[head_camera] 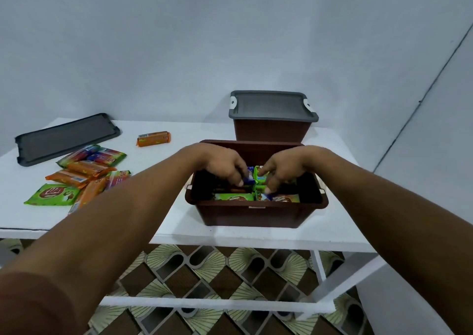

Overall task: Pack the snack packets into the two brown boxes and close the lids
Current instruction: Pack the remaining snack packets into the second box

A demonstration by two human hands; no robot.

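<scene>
Reaching into the open brown box point(256, 212) with left hand point(223, 162) and right hand point(284, 167), both pinching one green snack packet point(259, 174) held between them.

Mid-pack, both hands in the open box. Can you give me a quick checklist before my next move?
1. Far box closed with its grey lid: ok.
2. Held packet gripped by left hand and right hand inside the near box: ok.
3. Room left in near box: cannot tell.
4. All packets packed: not ok; loose packets and one orange packet lie on the table.
5. Spare lid lying flat, nothing on it: ok.
</scene>
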